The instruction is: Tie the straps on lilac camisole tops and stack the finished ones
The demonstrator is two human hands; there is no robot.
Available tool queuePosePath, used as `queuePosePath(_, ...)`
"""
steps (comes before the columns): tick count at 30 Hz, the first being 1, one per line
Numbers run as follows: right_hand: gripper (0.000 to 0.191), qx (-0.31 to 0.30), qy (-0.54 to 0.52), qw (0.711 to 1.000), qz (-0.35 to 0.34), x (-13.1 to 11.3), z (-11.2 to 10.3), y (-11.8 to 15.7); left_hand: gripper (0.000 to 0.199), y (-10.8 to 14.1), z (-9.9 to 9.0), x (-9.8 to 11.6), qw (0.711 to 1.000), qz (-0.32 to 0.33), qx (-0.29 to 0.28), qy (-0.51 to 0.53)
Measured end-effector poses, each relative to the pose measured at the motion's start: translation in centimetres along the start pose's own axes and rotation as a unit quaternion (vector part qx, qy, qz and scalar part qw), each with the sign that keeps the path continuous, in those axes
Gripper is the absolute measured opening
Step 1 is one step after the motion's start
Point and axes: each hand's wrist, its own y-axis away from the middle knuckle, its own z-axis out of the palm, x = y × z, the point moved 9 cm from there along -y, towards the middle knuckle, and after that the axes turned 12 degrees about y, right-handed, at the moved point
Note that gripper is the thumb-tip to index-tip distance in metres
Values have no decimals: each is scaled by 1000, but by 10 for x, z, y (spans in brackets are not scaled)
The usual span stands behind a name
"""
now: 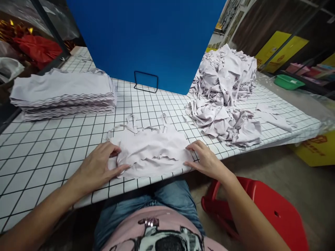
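Note:
A pale lilac-white garment (pixel 154 150) with thin straps lies spread near the front edge of the checked table (pixel 146 108). At its left end is my left hand (pixel 104 165), thumb and fingers apart, touching the cloth. My right hand (pixel 204 158) rests at the right end, with its thumb and index finger spread on the fabric edge. Neither hand is closed round the cloth. The garment's upper layer is wrinkled, with a wavy edge across its middle.
A neat stack of pale cloth (pixel 62 90) stands at the left. Crumpled pieces (pixel 225 76) are heaped at the right. A blue board (pixel 146 38) with a black wire stand (pixel 146 82) is at the back. A red stool (pixel 272 209) stands at the lower right.

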Motion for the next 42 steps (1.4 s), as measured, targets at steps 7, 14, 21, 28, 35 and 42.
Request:
queuePosePath(7,30,67,-38,986,151,23,15,7,48,15,14,-20,990,-133,48,2)
queuePosePath(14,18,23,-53,980,192,25,15,9,43,8,17,-19,979,-186,12,79)
queuePosePath(21,23,17,-80,959,270,49,3,40,51,28,30,-14,896,-280,-23,343)
queuePosePath(28,35,78,-5,955,287,32,13,46,59,30,37,-12,881,-325,-4,344)
queuePosePath(35,12,104,81,960,248,24,9,46,54,34,43,-19,890,-313,-30,330)
queuePosePath(42,17,107,93,963,231,22,8,50,53,33,47,-7,888,-304,-34,344)
